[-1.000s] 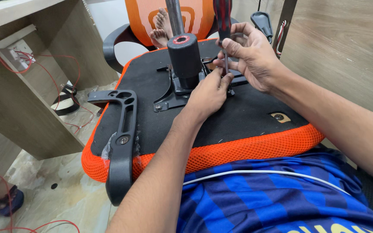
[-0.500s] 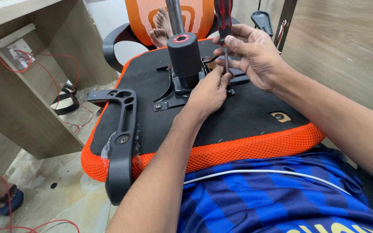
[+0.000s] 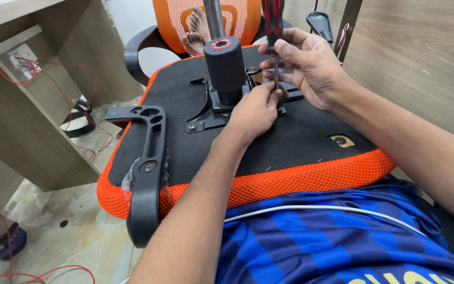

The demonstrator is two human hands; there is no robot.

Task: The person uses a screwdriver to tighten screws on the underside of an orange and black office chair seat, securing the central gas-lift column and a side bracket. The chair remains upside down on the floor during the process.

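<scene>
My right hand [image 3: 311, 68] is closed around the screwdriver [image 3: 274, 37], fingers wrapped on its dark red-and-black handle near the seat's far edge. The tool stands nearly upright, its long axis running straight down from my grip, and the thin metal shaft drops into the curl of my left hand [image 3: 256, 110]. That hand is narrowed to a pinch around the lower shaft, thumb and fingertips gathered where the tip meets the metal plate [image 3: 206, 113]; the tip itself and whatever it sits in are hidden under my fingers. So the left hand is the nearer one to the working point, just below and slightly left of the right.

Just to the left of my left hand, touching the plate, rises the black cylinder [image 3: 225, 66], smooth and matte, with a red ring on its top. The plate under it is dark pressed steel with angled arms and a bolt head at its near left corner.

All this sits on the upturned seat [image 3: 300, 142], its underside a flat black fabric panel, with a soft orange mesh border along the near edge against my lap. At the seat's left edge a hard black plastic armrest [image 3: 148, 173] is bolted on, hanging past the near corner.
</scene>
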